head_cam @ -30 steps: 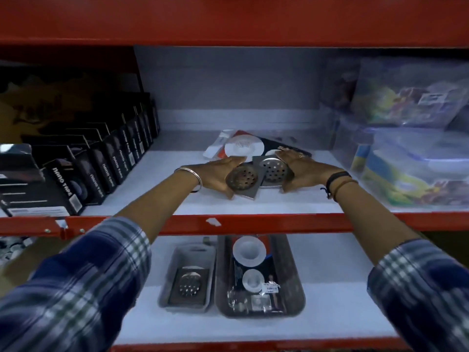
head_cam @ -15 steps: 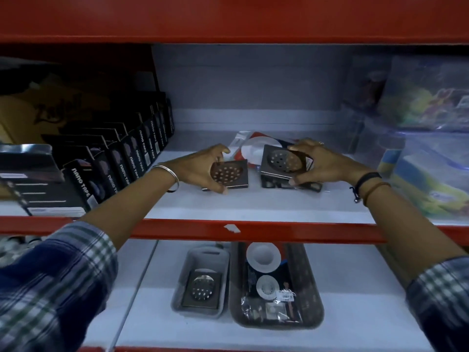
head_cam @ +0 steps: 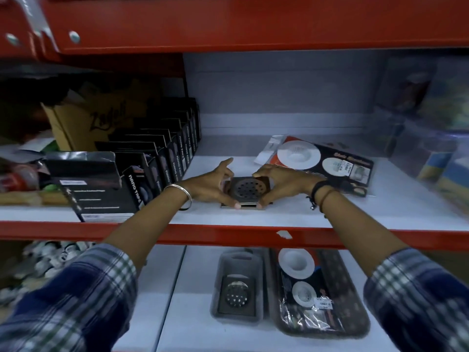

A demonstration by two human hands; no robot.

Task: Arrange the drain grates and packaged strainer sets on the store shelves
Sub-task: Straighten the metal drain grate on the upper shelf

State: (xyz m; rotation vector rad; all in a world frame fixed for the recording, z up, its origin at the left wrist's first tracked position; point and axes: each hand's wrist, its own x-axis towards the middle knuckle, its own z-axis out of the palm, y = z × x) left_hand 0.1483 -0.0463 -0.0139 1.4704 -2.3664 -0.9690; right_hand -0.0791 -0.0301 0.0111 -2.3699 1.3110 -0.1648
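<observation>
both hands are up on the middle shelf (head_cam: 253, 217), working the same little stack of square drain grates (head_cam: 247, 190). left hand (head_cam: 212, 185) is wrapped around the stack's left edge, thumb down at the front corner, index finger sticking up loose. right hand (head_cam: 281, 184) mirrors it on the right edge, fingers curled over the back corner and thumb pressing the front. so each hand is closed on the stack, squeezing it from its own side. the top grate has a round perforated middle, and at the front you can see at least one more plate edge under it, can't tell exactly how many

just behind the right hand, a bit off to its right, there's a packaged strainer set (head_cam: 322, 161) lying flat on the same shelf, black card with white round strainers, not touching either hand. off to the left of the left hand sits a row of black nano tape boxes (head_cam: 162, 158) standing upright

on the shelf below, under the hands, a small grey tray (head_cam: 238, 262) holds another drain grate (head_cam: 236, 295), and right next to it, under the right hand, a darker tray (head_cam: 355, 311) holds another strainer set (head_cam: 304, 288). plaid sleeves (head_cam: 76, 301) on both arms, bangle on the left wrist, dark bands on the right
</observation>
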